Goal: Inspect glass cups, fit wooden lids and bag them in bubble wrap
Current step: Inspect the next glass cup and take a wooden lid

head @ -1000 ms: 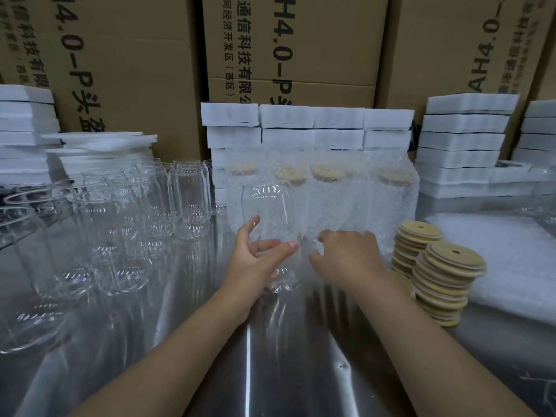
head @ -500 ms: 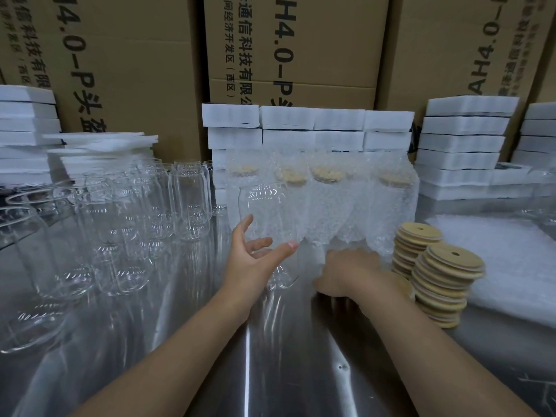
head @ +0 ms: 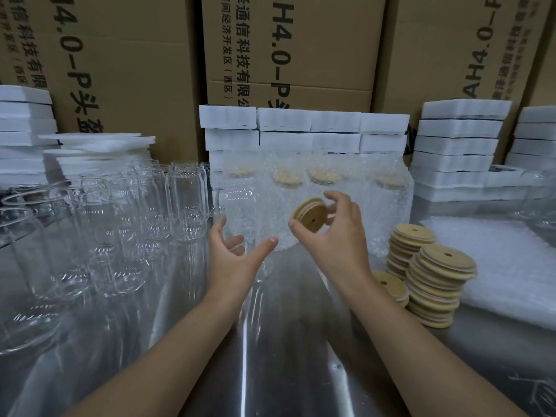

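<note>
My left hand (head: 236, 260) grips a clear glass cup (head: 240, 218) upright above the steel table, thumb on its right side. My right hand (head: 334, 233) pinches a round wooden lid (head: 310, 213) with a small hole, tilted, just right of the cup's top. Two stacks of wooden lids (head: 433, 278) stand at the right. Several bare glass cups (head: 126, 218) crowd the left. A row of lidded cups in bubble wrap (head: 325, 200) stands behind my hands.
White foam blocks (head: 304, 127) are stacked at the back, left and right, before cardboard boxes (head: 288, 52). A pile of bubble-wrap bags (head: 508, 266) lies at the right. The steel table (head: 288, 356) reflects light near me.
My right hand dropped to the lid stack, then rose with one wooden lid to the cup's top. My left hand kept hold of the cup and lifted it slightly.
</note>
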